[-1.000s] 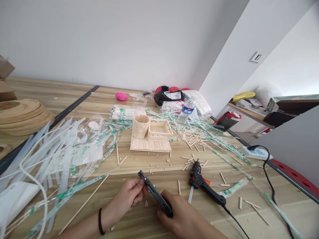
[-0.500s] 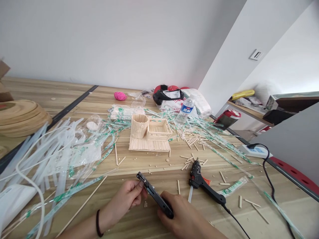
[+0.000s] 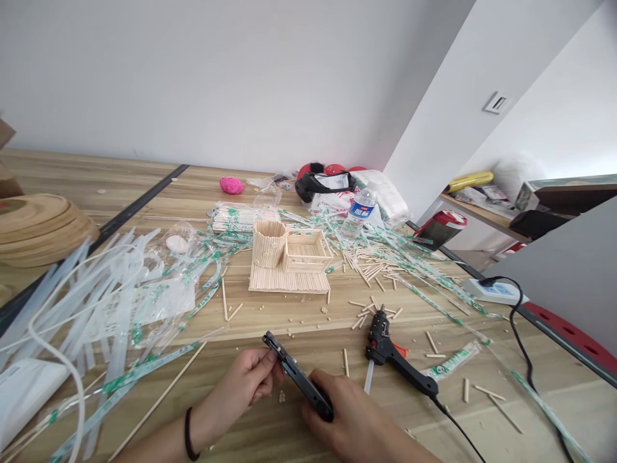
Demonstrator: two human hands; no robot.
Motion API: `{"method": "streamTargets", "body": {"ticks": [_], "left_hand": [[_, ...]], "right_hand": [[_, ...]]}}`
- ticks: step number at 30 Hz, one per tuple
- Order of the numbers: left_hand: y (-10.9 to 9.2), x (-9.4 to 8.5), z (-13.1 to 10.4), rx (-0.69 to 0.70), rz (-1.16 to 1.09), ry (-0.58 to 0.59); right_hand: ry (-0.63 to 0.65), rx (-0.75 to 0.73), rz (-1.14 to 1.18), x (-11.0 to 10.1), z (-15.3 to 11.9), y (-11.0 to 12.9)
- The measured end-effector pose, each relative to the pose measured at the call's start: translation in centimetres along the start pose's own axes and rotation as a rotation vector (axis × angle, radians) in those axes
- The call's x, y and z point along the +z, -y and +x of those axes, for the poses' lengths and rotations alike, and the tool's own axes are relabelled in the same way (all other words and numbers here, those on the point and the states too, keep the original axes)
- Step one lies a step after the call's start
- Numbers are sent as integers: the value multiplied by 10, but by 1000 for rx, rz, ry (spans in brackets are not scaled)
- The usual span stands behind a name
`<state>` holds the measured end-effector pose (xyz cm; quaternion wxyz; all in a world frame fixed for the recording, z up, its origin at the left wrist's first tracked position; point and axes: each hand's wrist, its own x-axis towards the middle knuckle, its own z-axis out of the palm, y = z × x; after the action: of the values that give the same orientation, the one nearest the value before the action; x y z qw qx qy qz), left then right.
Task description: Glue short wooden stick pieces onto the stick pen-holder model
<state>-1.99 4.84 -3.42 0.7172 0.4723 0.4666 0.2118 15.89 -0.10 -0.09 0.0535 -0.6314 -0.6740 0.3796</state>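
My right hand (image 3: 354,411) is wrapped round the handles of black pliers (image 3: 295,372), which slant up and to the left over the table. At their jaws, my left hand (image 3: 255,378) has thumb and fingertips pinched together. Whatever lies between those fingertips is hidden or too small to make out. Beyond the pliers stands a model made of wooden sticks (image 3: 289,281), with a round tower (image 3: 269,245) and an open rectangular box (image 3: 308,251) on a flat stick base. A black glue gun (image 3: 385,350) with a clear glue stick lies right of my right hand.
Cut wooden sticks (image 3: 371,267) lie scattered right of the model. Clear glue sticks and plastic wrappers (image 3: 144,302) cover the left side. A water bottle (image 3: 359,215) and pink yarn (image 3: 232,186) stand behind. The glue gun's cord and a power strip (image 3: 496,291) are at right.
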Motion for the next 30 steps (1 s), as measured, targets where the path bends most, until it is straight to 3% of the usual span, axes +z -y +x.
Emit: {"method": "streamTargets", "body": {"ticks": [30], "left_hand": [[-2,-1,0,-15,-20,31]], "right_hand": [[-14,-13,6,-1,-2,0]]}}
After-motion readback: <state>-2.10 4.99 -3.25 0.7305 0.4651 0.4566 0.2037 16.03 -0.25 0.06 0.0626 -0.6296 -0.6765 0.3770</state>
